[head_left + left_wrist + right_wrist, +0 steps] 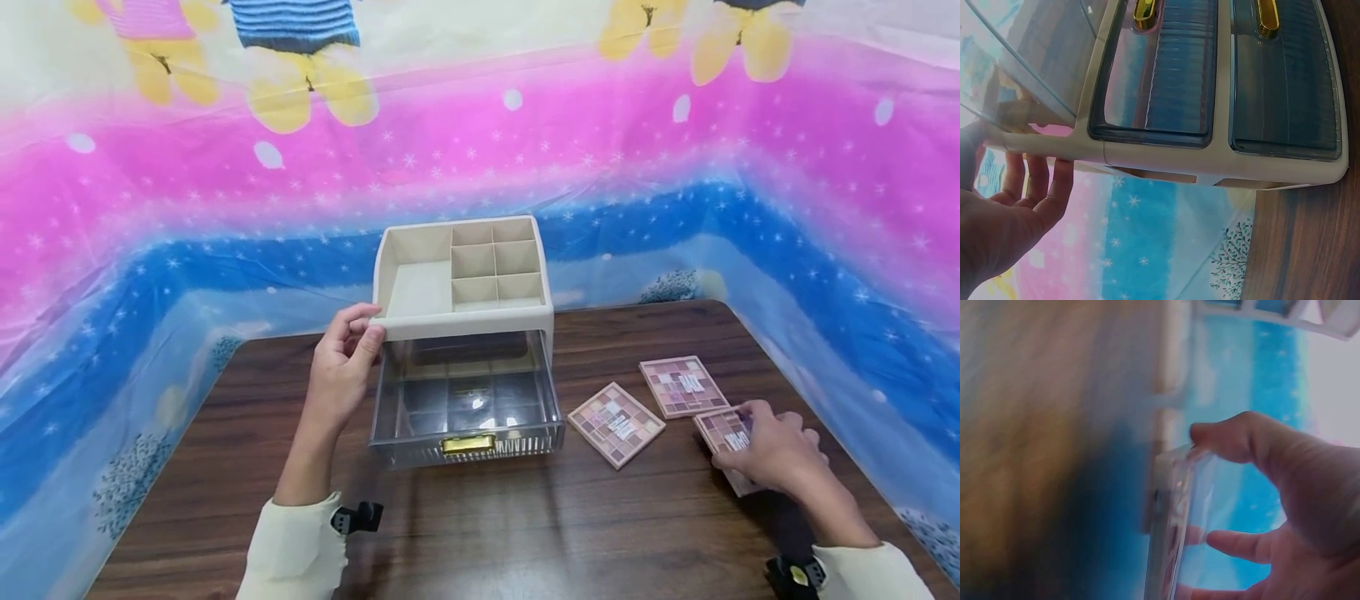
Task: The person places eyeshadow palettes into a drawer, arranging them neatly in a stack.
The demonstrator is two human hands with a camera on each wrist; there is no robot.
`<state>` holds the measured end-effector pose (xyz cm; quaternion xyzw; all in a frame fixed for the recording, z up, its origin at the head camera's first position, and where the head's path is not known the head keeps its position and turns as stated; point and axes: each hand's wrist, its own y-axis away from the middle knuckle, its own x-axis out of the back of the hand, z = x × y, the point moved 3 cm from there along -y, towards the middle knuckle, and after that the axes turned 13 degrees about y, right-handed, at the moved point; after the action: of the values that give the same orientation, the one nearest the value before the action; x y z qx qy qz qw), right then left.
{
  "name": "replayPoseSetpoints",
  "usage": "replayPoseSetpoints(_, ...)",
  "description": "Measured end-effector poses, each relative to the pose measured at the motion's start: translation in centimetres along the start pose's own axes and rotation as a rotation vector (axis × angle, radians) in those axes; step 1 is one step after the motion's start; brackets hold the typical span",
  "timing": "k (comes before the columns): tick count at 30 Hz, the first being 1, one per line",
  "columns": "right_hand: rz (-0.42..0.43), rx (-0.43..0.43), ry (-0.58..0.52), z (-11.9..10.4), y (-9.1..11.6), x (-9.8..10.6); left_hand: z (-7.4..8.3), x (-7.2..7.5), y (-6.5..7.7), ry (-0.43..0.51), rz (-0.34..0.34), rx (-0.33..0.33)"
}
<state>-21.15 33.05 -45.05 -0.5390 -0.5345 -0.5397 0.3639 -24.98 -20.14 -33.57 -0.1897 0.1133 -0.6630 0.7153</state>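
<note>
A cream drawer organizer (465, 323) stands with its clear top drawer (465, 400) pulled out; bare partitions show inside. My left hand (341, 367) holds the organizer's upper left front corner, thumb at the front and fingers along the side. In the left wrist view, its fingertips press the cream side wall (1085, 149). On the right, my right hand (780, 450) grips an eyeshadow palette (726, 429) by its edges, partly covering it. The right wrist view shows this palette (1169, 531) edge-on between thumb and fingers. Two more palettes, one nearer (617, 425) and one farther (682, 386), lie flat between hand and organizer.
Two lower drawers with gold handles, one upper (1154, 75) and one lower (1285, 81), are closed. The organizer's top has a large compartment (420, 287) beside several small ones. A patterned cloth (450, 133) hangs behind and around the brown wooden table (480, 533).
</note>
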Motion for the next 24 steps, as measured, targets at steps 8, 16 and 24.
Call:
replayPoseSetpoints(8,0.327,0.259,-0.178,-4.3,2.2,3.9,0.0,-0.1,0.0,0.006,0.004,-0.003)
replayPoseSetpoints(16,0.473,0.595,-0.515,-10.9,5.1,9.0,-0.2,-0.1,-0.1,-0.014,-0.007,-0.012)
replayPoseSetpoints(24,0.456,0.886,-0.626,-18.1,6.4,12.0,-0.2,-0.2,-0.1,0.000,0.004,-0.005)
